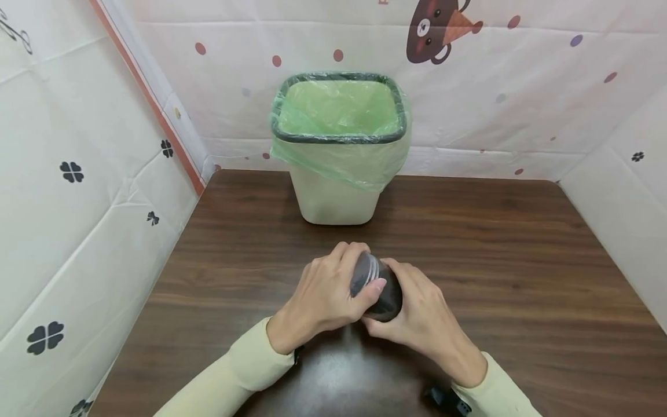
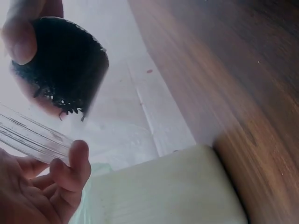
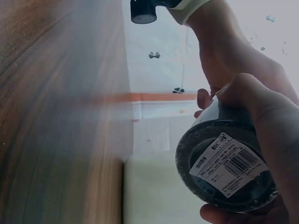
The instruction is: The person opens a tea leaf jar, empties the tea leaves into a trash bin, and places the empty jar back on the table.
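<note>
A clear plastic jar [image 1: 392,298] with dark, shredded-looking contents is held tilted over the table, between both hands. My left hand [image 1: 323,289] grips its clear lid end [image 1: 359,272], thumb across the near side and fingers over the far side. Around the jar's body curls my right hand [image 1: 427,313]. In the left wrist view, ridged clear plastic [image 2: 35,140] lies by the left fingers, while the dark contents [image 2: 65,65] gather toward the base. The right wrist view shows a white barcode label [image 3: 229,164] on the jar's bottom. The right palm is hidden.
Beyond the hands, a cream waste bin [image 1: 336,202] with a green bag liner [image 1: 339,107] stands at the table's back edge. The brown wooden table [image 1: 521,260] stretches to both sides. Patterned white sheets [image 1: 521,104] hang behind and at the sides.
</note>
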Available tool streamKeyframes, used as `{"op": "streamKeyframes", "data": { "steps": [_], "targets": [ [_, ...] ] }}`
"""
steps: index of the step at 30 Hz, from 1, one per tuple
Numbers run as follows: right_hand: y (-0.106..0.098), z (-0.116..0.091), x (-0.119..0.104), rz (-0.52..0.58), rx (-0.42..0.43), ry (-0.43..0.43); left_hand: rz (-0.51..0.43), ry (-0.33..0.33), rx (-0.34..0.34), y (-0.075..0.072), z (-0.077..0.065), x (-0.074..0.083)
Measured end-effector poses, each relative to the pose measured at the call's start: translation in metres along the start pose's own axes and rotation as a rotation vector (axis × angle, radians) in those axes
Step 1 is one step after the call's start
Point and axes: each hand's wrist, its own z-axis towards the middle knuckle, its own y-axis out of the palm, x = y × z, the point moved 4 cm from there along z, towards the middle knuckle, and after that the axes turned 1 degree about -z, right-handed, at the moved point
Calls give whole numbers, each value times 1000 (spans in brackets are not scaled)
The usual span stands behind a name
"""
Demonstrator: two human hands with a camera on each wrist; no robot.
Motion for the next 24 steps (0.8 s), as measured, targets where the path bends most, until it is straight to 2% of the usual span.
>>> {"op": "streamKeyframes", "data": {
  "steps": [5,7,9,11,15,20,24],
  "targets": [
    [-1,-2,6,54,-35,77,-65,-77,-162,-7,1,-2],
    [-2,-2,9,88,-56,124,-99,-72,-214,-12,1,-3],
    [-4,-2,12,122,-70,163,-112,-31,-224,-16,2,-3],
    [-6,-1,13,147,-84,191,-119,35,-201,-18,2,-4],
    [-5,0,13,180,-108,187,-127,205,-140,-19,4,-2],
    [-3,0,10,222,-150,136,-159,419,-88,-18,8,3],
    [-2,-1,8,274,-181,80,-179,563,-37,-19,8,8]
  ]
}}
